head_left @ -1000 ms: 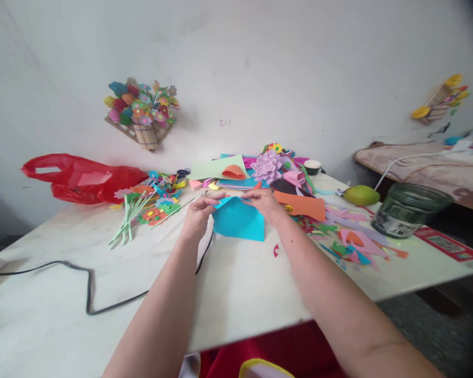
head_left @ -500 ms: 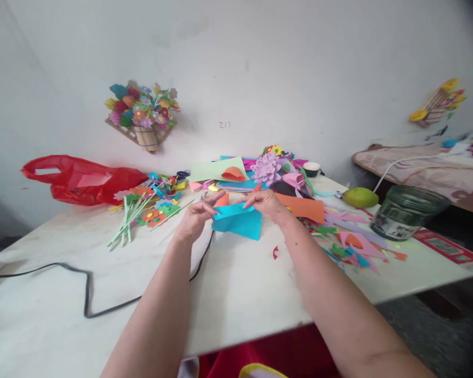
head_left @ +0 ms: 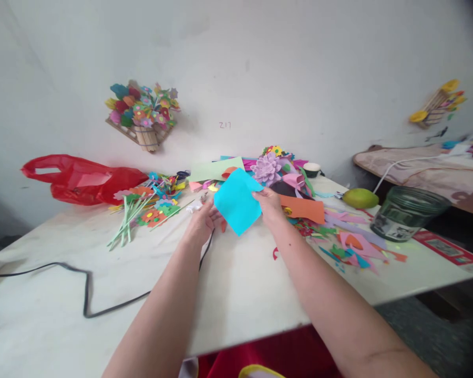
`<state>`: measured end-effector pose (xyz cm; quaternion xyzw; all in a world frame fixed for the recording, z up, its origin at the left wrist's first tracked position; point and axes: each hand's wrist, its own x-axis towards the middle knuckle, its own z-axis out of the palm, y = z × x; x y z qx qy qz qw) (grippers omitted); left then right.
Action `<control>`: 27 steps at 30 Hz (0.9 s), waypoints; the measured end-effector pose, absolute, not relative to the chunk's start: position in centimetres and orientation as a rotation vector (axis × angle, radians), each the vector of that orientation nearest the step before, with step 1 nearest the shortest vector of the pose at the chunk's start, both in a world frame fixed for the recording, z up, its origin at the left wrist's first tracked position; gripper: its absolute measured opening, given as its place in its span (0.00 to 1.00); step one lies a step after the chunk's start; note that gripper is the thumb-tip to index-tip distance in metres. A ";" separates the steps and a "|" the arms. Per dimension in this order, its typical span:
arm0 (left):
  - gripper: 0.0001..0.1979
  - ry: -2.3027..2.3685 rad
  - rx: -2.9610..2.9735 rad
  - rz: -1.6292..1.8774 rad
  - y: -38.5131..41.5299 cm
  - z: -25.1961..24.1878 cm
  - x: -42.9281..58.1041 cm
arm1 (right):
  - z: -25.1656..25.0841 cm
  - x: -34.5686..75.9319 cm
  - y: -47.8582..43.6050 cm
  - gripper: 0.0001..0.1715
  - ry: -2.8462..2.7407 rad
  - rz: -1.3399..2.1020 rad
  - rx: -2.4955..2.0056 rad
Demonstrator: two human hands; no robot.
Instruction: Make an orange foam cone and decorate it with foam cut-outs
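Observation:
A turquoise sheet of craft foam stands tilted like a diamond above the white table, held between both hands. My left hand grips its lower left edge with the fingers curled behind it. At its right edge, my right hand pinches the sheet. An orange scrap peeks out just under the sheet by my left hand.
A black cable snakes across the left of the table. A red plastic bag, foam flowers on green sticks, a purple foam flower, an orange sheet, coloured offcuts, a green fruit and a glass jar surround the hands.
The turquoise sheet, folded and hanging low before, is now flat and turned up on its corner. Both hands have shifted to its side edges.

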<state>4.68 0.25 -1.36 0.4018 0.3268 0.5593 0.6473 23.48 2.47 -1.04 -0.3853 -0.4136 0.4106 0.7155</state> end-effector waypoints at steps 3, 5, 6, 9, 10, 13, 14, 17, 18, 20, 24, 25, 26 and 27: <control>0.19 0.765 0.902 1.254 0.1 -1.9 6.1 | -1.4 22.6 2.4 0.11 -0.908 0.843 -0.902; 0.17 0.784 0.893 1.302 0.1 -2.1 6.7 | -1.5 22.1 2.3 0.11 -0.939 0.848 -0.903; 0.17 0.784 0.893 1.339 0.1 -2.0 6.7 | -1.4 21.9 2.1 0.12 -0.959 0.872 -0.891; 0.18 0.758 0.956 1.387 0.0 -1.6 6.1 | -0.9 22.0 1.6 0.19 -0.991 1.036 -0.811; 0.19 0.755 0.991 1.372 0.0 -1.4 5.8 | -0.6 22.2 1.4 0.23 -0.988 1.106 -0.773; 0.21 0.744 1.094 1.266 -0.1 -0.9 4.5 | 0.1 23.1 1.1 0.37 -1.000 1.215 -0.711; 0.21 0.746 1.124 1.223 -0.1 -0.8 4.1 | 0.2 23.5 1.1 0.39 -1.019 1.213 -0.717; 0.19 0.799 1.244 1.072 0.1 -1.0 3.0 | 0.2 24.4 1.2 0.39 -1.080 1.174 -0.748; 0.19 0.821 1.279 1.029 0.2 -1.2 2.8 | 0.1 24.7 1.3 0.37 -1.100 1.168 -0.754; 0.20 0.869 1.334 0.984 0.5 -1.4 2.4 | 0.0 25.0 1.3 0.31 -1.155 1.180 -0.775; 0.21 1.026 1.501 1.256 1.0 -1.2 2.3 | -0.4 24.8 1.3 0.31 -1.247 1.198 -0.852; 0.21 1.092 1.570 1.436 1.0 -1.0 2.4 | -0.5 24.6 1.4 0.31 -1.228 1.189 -0.860; 0.22 1.165 1.645 1.635 1.0 -0.8 2.5 | -0.6 24.4 1.5 0.32 -1.192 1.181 -0.865; 0.23 1.234 1.731 1.815 0.9 -0.5 2.7 | -0.8 24.2 1.6 0.33 -1.146 1.171 -0.870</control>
